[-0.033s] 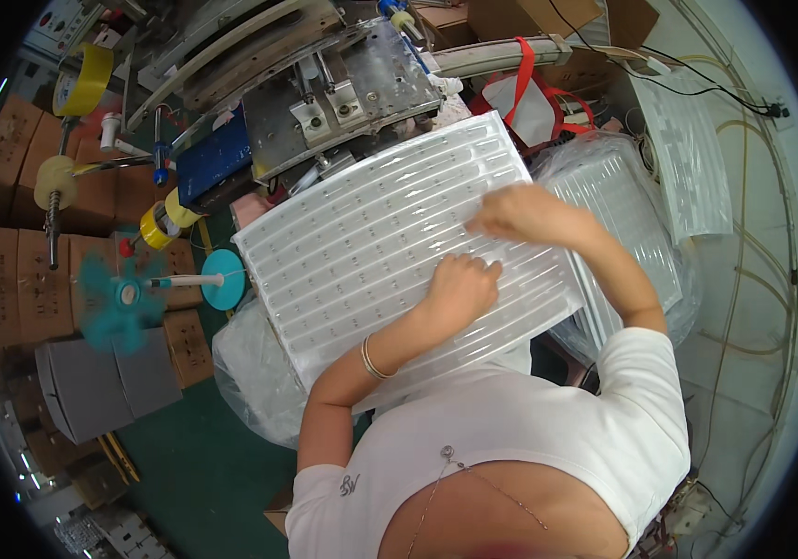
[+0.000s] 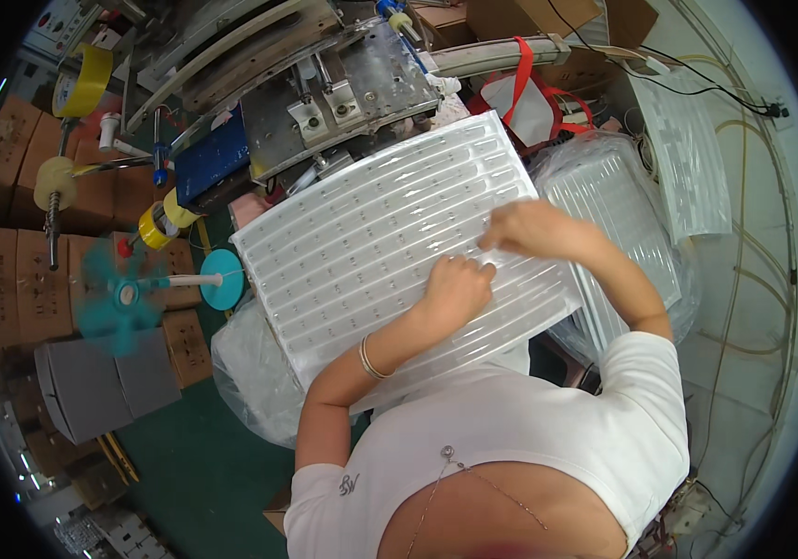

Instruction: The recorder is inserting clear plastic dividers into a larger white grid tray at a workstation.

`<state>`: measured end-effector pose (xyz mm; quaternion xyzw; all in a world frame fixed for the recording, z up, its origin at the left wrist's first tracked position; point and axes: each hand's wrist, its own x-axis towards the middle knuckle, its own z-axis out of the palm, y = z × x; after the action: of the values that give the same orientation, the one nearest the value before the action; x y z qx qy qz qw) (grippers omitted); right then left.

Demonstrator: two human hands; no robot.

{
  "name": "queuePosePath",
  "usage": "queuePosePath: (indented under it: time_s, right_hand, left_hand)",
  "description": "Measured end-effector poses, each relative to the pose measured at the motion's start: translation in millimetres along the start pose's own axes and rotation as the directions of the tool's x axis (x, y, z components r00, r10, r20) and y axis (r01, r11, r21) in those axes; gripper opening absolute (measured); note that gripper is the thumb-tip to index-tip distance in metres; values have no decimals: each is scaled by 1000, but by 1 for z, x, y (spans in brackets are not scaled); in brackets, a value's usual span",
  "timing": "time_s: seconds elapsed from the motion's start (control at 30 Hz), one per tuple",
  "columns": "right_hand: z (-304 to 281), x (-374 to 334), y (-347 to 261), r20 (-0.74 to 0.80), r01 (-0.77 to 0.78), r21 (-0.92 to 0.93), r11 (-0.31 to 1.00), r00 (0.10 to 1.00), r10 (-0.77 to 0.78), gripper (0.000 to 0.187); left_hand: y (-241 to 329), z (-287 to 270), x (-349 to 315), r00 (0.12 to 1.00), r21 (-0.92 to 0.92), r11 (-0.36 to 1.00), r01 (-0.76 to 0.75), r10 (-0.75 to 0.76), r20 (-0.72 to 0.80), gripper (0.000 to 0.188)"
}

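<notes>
On the left we are seeing a fan [image 2: 126, 295] blurring. In the middle the ribbed white tray [image 2: 352, 242] is lying aslant below the machine [image 2: 390, 79]. On it the left hand [image 2: 458, 287] is resting with fingers curling; we are not making out all their tips. Just beyond, the right hand [image 2: 531, 230] is bending over the ribs, fingertips pressing together; we cannot tell whether they are pinching anything. Further right a wrapped stack [image 2: 618, 219] is sitting nearby. We are judging that the tray could be tilting or denting, if the hands are pressing too hard on one side. Against the earlier frame, the left hand is sitting slightly further left, the right one lower and closer to it
</notes>
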<state>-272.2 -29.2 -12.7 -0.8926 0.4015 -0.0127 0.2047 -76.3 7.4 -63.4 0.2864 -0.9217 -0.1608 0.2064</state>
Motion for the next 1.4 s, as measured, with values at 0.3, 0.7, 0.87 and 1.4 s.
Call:
queuePosePath:
  time_s: [0.3, 0.7, 0.87, 1.4]
  right_hand:
    - [8, -24, -5, 34, -38, -119, 992, 999, 43, 11]
    - [-23, 74, 12, -440, 203, 842, 501, 796, 417, 20]
    - [-38, 89, 7, -371, 150, 874, 463, 821, 434, 14]
    - [-75, 167, -19, -847, 218, 315, 924, 503, 171, 27]
  left_hand:
    - [-2, -20, -13, 971, 16, 989, 147, -147, 187, 11]
    - [-45, -89, -8, 880, -277, 907, 318, -391, -269, 9]
    - [-78, -107, -11, 684, -124, 845, 521, -500, -532, 17]
    - [-127, -163, 65, 728, 307, 809, 500, -201, -656, 27]
